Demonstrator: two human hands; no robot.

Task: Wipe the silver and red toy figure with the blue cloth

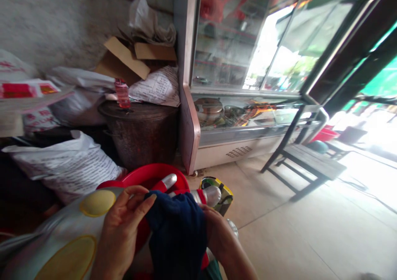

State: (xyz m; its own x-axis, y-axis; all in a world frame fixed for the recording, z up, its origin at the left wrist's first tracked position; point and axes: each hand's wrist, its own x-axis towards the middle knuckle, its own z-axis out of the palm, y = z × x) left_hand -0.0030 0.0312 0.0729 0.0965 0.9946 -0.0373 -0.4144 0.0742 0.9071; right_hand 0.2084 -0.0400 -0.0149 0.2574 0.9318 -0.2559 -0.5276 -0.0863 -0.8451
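The left hand [124, 216] pinches the dark blue cloth [177, 230] by its upper-left edge; the right hand [218, 226] grips its right edge, fingertips partly hidden. It hangs between both grips, lower centre, before a red basin [145, 173].

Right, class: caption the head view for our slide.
Left hand and right hand hold dark-blue cloth near a red basin and a glass-fronted display cabinet.

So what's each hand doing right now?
Left hand: closed, pinching the dark blue cloth.
Right hand: holding the cloth's other side, grip partly hidden.
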